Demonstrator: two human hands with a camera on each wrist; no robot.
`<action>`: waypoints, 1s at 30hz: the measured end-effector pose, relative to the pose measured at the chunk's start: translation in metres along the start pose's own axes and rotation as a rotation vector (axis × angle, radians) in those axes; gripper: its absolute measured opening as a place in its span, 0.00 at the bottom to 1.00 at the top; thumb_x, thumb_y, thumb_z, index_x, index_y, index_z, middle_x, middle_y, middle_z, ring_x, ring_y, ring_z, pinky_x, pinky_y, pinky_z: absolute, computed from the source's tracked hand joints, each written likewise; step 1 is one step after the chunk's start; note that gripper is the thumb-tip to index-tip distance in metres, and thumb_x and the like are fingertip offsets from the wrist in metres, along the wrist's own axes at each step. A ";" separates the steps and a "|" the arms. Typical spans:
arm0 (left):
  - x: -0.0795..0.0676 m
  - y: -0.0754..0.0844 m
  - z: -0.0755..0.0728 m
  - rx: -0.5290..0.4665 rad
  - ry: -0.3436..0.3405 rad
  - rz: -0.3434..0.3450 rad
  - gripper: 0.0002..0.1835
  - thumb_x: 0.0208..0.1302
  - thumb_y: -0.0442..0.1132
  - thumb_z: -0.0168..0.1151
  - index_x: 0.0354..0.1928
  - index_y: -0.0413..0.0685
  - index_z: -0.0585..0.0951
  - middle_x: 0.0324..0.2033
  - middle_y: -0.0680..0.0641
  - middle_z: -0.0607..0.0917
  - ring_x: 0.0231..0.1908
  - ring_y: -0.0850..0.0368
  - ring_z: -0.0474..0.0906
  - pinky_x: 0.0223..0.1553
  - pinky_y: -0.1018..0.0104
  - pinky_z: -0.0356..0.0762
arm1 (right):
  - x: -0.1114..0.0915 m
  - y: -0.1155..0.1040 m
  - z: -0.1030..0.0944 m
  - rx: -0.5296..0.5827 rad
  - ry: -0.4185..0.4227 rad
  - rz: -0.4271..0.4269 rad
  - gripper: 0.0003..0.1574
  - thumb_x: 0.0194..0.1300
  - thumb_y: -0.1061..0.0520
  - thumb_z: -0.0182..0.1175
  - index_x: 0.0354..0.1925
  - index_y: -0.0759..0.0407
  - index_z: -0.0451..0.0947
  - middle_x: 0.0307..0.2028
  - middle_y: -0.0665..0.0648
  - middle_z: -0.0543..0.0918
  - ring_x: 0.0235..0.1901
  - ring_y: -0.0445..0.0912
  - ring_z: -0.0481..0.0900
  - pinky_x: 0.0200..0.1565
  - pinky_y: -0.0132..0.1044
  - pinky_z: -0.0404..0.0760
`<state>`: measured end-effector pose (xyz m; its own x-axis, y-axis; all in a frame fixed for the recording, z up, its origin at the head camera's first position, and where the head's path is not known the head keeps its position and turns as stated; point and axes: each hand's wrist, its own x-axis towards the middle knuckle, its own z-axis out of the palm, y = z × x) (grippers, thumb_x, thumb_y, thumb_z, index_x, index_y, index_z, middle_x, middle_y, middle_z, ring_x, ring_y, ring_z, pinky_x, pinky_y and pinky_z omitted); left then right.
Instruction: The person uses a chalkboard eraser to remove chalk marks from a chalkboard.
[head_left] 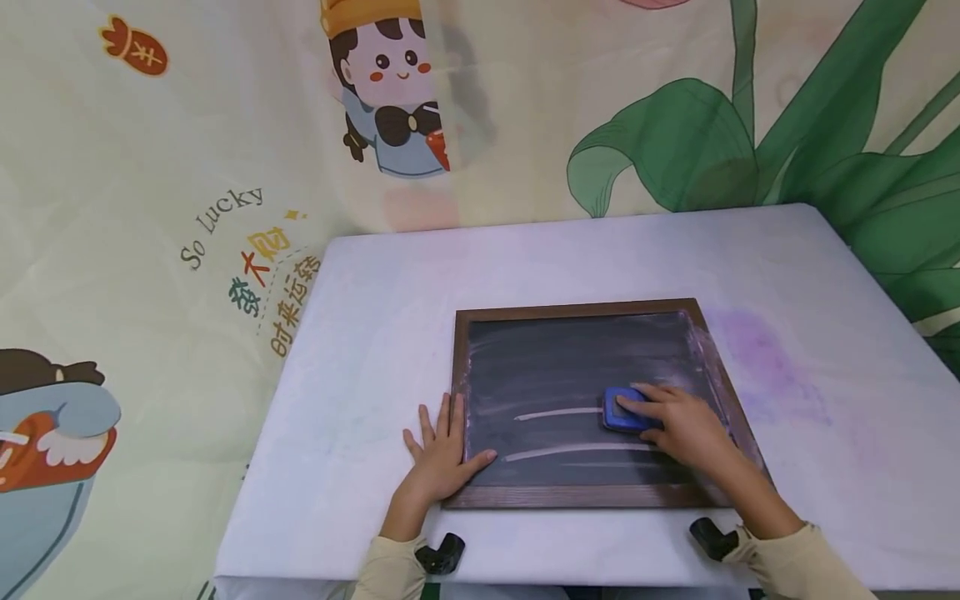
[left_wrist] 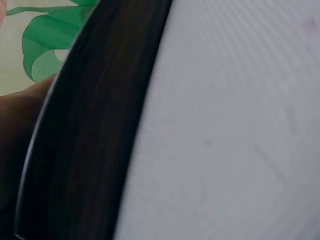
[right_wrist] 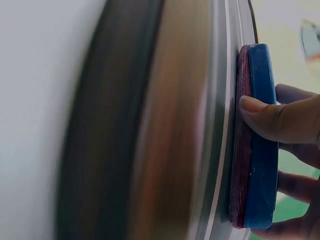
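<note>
A framed blackboard point(head_left: 555, 358) lies on the white-covered table, with two pale chalk lines across its lower half. My right hand point(head_left: 686, 425) grips a blue chalkboard eraser point(head_left: 621, 409) against the board, at the right end of the upper line. In the right wrist view the thumb point(right_wrist: 270, 120) lies along the side of the eraser point(right_wrist: 262, 150), whose reddish felt faces the board. My left hand point(head_left: 438, 467) spreads its fingers over the board's lower left corner, thumb on the dark surface. The left wrist view shows mostly the brown frame point(left_wrist: 95, 120).
Purple chalk dust point(head_left: 765, 354) stains the tablecloth point(head_left: 390, 333) right of the board. Black wrist devices point(head_left: 442, 554) sit at both cuffs. A printed curtain point(head_left: 225, 125) hangs behind the table.
</note>
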<state>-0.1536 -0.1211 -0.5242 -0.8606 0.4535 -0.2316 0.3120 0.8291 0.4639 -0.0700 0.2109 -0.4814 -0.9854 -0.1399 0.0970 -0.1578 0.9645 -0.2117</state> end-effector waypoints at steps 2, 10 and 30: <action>0.000 0.001 0.001 -0.009 0.002 0.010 0.53 0.55 0.68 0.52 0.72 0.50 0.38 0.71 0.41 0.36 0.66 0.31 0.21 0.55 0.27 0.24 | 0.010 -0.014 0.004 -0.007 -0.011 -0.011 0.33 0.44 0.57 0.71 0.53 0.49 0.78 0.54 0.63 0.76 0.50 0.62 0.73 0.39 0.59 0.74; 0.000 0.002 0.001 -0.002 0.001 0.007 0.54 0.55 0.69 0.51 0.72 0.50 0.37 0.71 0.42 0.36 0.66 0.32 0.21 0.55 0.27 0.24 | 0.048 -0.071 0.019 -0.019 -0.046 -0.074 0.33 0.46 0.56 0.70 0.53 0.44 0.77 0.55 0.59 0.76 0.51 0.57 0.74 0.39 0.60 0.73; -0.001 0.002 -0.001 0.009 -0.002 0.005 0.54 0.56 0.66 0.52 0.71 0.46 0.37 0.71 0.42 0.36 0.66 0.32 0.22 0.55 0.27 0.25 | 0.086 -0.148 0.037 0.021 -0.121 -0.066 0.32 0.54 0.57 0.65 0.57 0.37 0.73 0.60 0.51 0.72 0.59 0.55 0.69 0.50 0.61 0.69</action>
<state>-0.1527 -0.1199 -0.5223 -0.8585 0.4580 -0.2308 0.3198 0.8299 0.4572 -0.1333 0.0479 -0.4780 -0.9731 -0.2303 -0.0066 -0.2227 0.9477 -0.2287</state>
